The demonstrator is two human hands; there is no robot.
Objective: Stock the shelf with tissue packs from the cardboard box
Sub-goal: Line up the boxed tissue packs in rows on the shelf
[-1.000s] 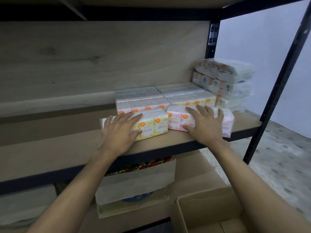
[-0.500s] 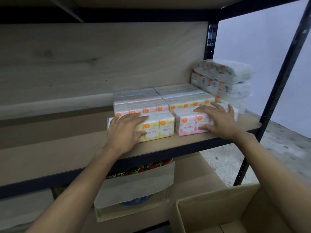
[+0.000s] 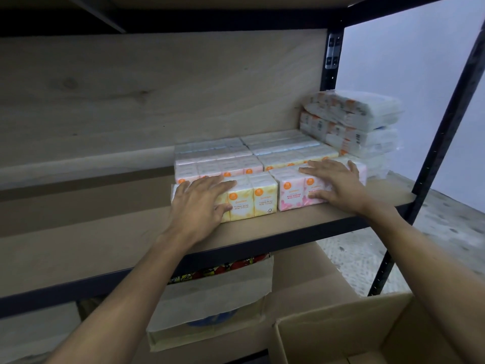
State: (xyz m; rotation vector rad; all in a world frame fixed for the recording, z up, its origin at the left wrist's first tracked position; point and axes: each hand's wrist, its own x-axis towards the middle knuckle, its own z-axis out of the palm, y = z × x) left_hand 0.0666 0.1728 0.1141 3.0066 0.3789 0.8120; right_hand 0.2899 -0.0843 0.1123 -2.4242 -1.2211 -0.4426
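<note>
Left hand: our left hand (image 3: 199, 203) lies flat on the yellow tissue pack (image 3: 252, 198), with straight fingers across its top and the thumb against its front face.
Right hand: our right hand (image 3: 338, 185) rests spread on the pink tissue pack (image 3: 291, 193), fingers stretched over the top and thumb on the front face.
Task packs: the two packs stand side by side, touching, on the right half of the shelf (image 3: 105, 248), a little back from its front rail (image 3: 288, 239).
Behind them: we see rows of flat packs (image 3: 215, 156) set tight together, reaching back to the wooden back panel (image 3: 157, 88) and touching the front two.
To the right: a stack of clear-wrapped packs (image 3: 354, 122) rises in the rear corner beside the rear post (image 3: 332, 56) and overhangs the shelf end.
Overhead: the upper shelf (image 3: 236, 19) spans above, well apart from our hands.
Open room: bare board runs left from the yellow pack to the edge of view, and a strip of board lies between the packs and the rail.
Edges: the front right post (image 3: 433, 158) slants down the right side, with speckled floor (image 3: 446, 232) past it.
Below: a box with a paper flap (image 3: 217, 292) sits under the shelf. The open cardboard box (image 3: 341, 327) is at lower right, its inside mostly out of view.
</note>
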